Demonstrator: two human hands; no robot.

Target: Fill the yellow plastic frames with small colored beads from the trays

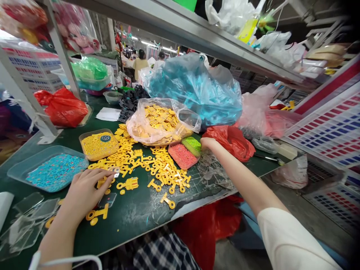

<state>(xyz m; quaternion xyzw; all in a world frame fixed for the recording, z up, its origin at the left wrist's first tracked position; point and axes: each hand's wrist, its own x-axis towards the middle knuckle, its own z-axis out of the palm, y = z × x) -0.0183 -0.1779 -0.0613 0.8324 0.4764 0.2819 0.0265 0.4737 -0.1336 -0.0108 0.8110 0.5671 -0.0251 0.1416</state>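
My left hand [88, 187] is low over the table at the left, thumb and fingers pinched on a small whitish, shiny piece [114, 171]. Loose yellow plastic pieces [165, 170] with ring ends lie in a heap around the fingertips and across the middle. One yellow piece with a printed block [129, 183] lies right of that hand. Stretched far forward, my right hand [207, 144] is at the edge of a tray of green beads [191, 145]; its fingers are mostly hidden. A tray of coral-pink beads [183, 155] sits against the green one.
At the left stand a tub of blue beads [56, 170] and a tub of yellow beads [98, 145]. Behind the heap is an open bag of yellow pieces [160, 122], backed by a large blue bag [197, 90]. Clear plastic pieces [29, 221] lie front left. A metal shelf beam [180, 28] crosses overhead.
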